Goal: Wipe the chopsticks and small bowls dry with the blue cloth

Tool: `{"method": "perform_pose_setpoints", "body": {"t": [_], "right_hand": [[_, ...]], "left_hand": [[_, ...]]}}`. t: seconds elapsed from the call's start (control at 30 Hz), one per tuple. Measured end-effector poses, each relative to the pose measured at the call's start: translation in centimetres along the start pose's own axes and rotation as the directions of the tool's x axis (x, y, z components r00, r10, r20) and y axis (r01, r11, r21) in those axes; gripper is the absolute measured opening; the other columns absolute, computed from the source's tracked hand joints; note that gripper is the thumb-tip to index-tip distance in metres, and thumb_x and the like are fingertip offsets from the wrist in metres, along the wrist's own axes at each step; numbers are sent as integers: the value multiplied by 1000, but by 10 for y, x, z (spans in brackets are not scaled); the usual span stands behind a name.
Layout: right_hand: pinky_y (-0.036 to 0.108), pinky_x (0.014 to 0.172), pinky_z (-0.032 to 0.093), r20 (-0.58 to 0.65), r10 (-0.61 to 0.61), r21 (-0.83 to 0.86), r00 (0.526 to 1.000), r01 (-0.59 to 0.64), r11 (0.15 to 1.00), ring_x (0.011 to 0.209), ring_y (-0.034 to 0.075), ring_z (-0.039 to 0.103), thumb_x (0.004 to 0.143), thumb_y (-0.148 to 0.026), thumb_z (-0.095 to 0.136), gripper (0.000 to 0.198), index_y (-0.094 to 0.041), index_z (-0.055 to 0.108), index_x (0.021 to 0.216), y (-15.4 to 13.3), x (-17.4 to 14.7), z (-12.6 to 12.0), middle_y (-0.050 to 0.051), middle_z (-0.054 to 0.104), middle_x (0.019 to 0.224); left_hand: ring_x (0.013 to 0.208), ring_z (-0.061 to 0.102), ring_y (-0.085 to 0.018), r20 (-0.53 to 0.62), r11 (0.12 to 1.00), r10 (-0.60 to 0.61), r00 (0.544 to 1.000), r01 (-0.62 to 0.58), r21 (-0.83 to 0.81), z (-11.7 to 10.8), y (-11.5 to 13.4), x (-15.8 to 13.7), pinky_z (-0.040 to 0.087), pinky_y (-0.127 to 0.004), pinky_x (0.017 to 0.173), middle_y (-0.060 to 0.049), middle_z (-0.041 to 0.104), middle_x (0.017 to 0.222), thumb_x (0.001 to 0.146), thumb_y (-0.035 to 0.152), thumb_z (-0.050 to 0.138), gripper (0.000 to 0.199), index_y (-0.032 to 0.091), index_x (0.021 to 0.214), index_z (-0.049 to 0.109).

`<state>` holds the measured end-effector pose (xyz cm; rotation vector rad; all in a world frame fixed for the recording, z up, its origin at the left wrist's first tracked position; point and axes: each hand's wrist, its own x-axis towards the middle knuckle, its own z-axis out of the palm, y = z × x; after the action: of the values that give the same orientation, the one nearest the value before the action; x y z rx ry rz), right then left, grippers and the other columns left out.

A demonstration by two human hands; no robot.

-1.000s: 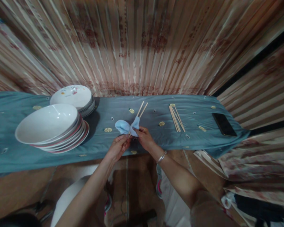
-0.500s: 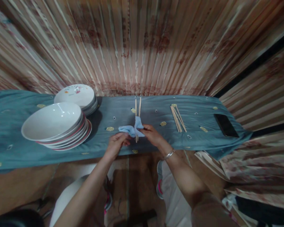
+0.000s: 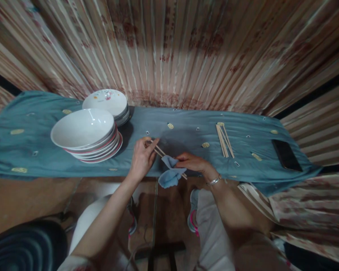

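Observation:
My left hand (image 3: 142, 158) is closed around the upper ends of a pair of wooden chopsticks (image 3: 159, 151). The chopsticks slant down to the right, over the front edge of the cloth-covered table. A light blue cloth (image 3: 171, 177) wraps their lower part, with a loose flap hanging below. My right hand (image 3: 192, 162), with a silver bangle at the wrist, grips the blue cloth round the chopsticks. The chopsticks' lower tips stick out beneath the right fingers. Part of the cloth is hidden by that hand.
Stacked white bowls (image 3: 83, 130) stand at the left, with a second stack of flower-patterned dishes (image 3: 106, 101) behind. Several more chopsticks (image 3: 222, 141) lie on the teal tablecloth (image 3: 147, 120) at the right. Farther right lies a black phone (image 3: 286, 155). A pleated curtain (image 3: 169, 56) hangs behind the table.
My left hand has moved from the cloth to the chopsticks' upper ends. The chopsticks have gone from near upright in view to slanting, closer to me. The view has shifted left.

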<state>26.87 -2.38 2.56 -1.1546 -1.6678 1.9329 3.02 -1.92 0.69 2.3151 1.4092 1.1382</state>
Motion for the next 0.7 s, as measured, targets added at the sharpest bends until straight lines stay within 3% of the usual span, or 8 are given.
{"method": "perform_pose_setpoints", "body": {"t": [0.1, 0.23, 0.5, 0.7], "right_hand": [[23, 55, 32, 24, 37, -41, 999, -36, 999, 55, 9, 43, 68, -42, 70, 26, -16, 66, 66, -2, -1, 1, -6, 52, 56], [23, 55, 32, -18, 78, -114, 997, -80, 990, 56, 8, 41, 68, -44, 69, 29, -15, 65, 65, -5, -5, -3, -6, 49, 57], [23, 53, 30, -92, 89, -223, 992, -108, 969, 56, 9, 40, 67, -39, 62, 23, -16, 65, 63, -11, -15, -15, -6, 49, 56], [23, 54, 30, -182, 70, -223, 981, -110, 969, 56, 10, 44, 66, -41, 64, 27, -16, 71, 69, -13, -23, -31, -5, 54, 58]], "left_hand": [[120, 48, -32, 43, 990, 39, 998, -44, 134, -1, -4, -2, 42, -50, 98, -15, 57, 132, 92, 25, 57, 29, 23, 115, 75], [123, 49, -33, 131, 985, 44, 990, -65, 160, -7, -7, -3, 40, -52, 98, -14, 64, 129, 93, 27, 58, 22, 23, 101, 78], [114, 63, -26, 294, 992, 83, 952, -107, 68, -10, -12, -10, 29, -51, 110, -8, 79, 102, 96, 26, 54, 22, 22, 97, 76], [101, 70, -24, 324, 994, 65, 944, -88, 58, -12, -18, -12, 31, -50, 112, -8, 79, 99, 97, 27, 51, 26, 21, 96, 76]]}}
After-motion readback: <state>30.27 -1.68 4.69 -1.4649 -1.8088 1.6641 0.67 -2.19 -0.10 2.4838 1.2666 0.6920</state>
